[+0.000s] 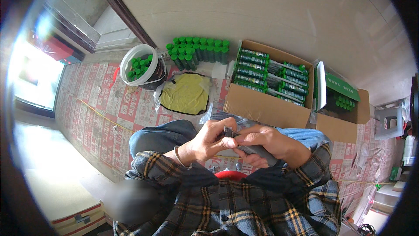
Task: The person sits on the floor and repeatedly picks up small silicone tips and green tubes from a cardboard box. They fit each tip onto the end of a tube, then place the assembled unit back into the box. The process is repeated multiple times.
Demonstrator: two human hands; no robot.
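Note:
My right hand (281,144) is closed round a dark grey tube (260,152), held tilted over my lap. My left hand (207,142), with a bracelet at the wrist, pinches at the tube's upper left end, its thumb next to my right thumb. A small, thin dark piece (228,132) shows between the fingers there; its kind is too small to make out. Both hands meet above my knees in blue jeans, and part of the tube is hidden by my fingers.
By the wall stand a white bucket (159,76) of green-capped tubes, several upright green-capped tubes (214,53), and a cardboard box (268,105) packed with tubes. A second box (340,127) stands to its right. A yellow-green cloth (185,94) with black edging lies before the bucket.

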